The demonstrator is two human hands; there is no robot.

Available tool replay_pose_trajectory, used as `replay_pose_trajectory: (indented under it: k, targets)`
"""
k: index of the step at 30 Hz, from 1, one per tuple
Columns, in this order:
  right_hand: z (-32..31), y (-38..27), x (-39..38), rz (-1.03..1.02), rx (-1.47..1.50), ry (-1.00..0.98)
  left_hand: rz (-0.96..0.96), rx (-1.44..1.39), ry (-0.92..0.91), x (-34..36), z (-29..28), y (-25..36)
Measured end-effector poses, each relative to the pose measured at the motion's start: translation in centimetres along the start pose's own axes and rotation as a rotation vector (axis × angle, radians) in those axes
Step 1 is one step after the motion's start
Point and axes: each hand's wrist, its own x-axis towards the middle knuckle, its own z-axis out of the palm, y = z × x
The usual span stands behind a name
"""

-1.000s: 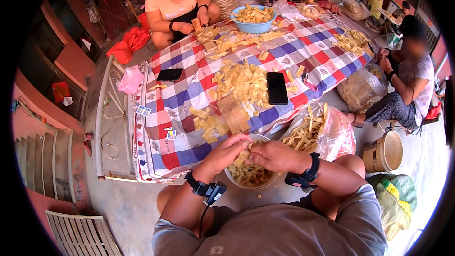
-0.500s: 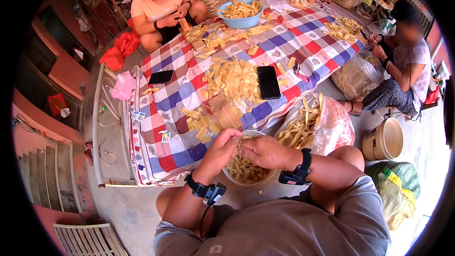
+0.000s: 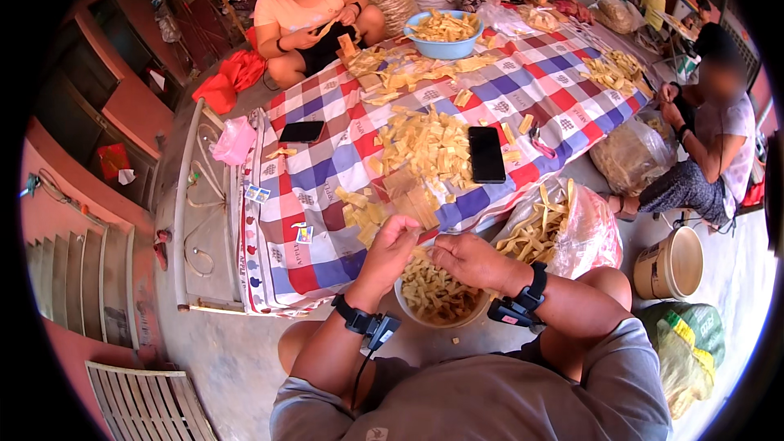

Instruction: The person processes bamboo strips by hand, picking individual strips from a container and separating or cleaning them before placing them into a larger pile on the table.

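My left hand (image 3: pixel 392 251) and my right hand (image 3: pixel 478 261) are raised close together over a white bowl (image 3: pixel 452 324), fingertips pinched. What they hold, if anything, is too small and blurred to name. The bowl contains short, curled yellowish pieces (image 3: pixel 437 292). Just beyond my hands, at the table's near edge, lies a flat wooden board (image 3: pixel 411 196). A heap of flat yellow pieces (image 3: pixel 420 140) spreads behind it, and a smaller group (image 3: pixel 359 214) lies to its left. By my right forearm, an open plastic bag (image 3: pixel 590 233) bulges with long yellow strips (image 3: pixel 539 224).
A checked cloth (image 3: pixel 322 188) covers the table. Two phones (image 3: pixel 487 155) (image 3: pixel 301 131), a pink box (image 3: pixel 234 142) and a blue basin (image 3: pixel 445 47) of strips rest on it. Other people sit around it. A beige bucket (image 3: pixel 670 263) and a green-white sack (image 3: pixel 686 343) stand to my right.
The view has shifted, so the table appears farther right. My fingertips have moved apart a little, leaving a small gap between the hands. The person at the far left has lowered one hand.
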Motion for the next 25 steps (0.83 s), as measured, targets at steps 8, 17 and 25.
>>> replay_pose_trajectory:
  k: [8,17,25]
  targets:
    - [-0.5,2.5,3.7,0.208,0.453,0.074,0.083,-0.149,0.072,1.2,-0.9,-0.1]
    - [1.1,8.1,6.3,0.073,0.274,0.283,0.166,-0.058,0.213,4.2,-1.3,-2.9]
    - [1.5,9.8,7.3,0.057,0.174,0.354,0.198,-0.045,0.289,6.3,-1.2,-4.9]
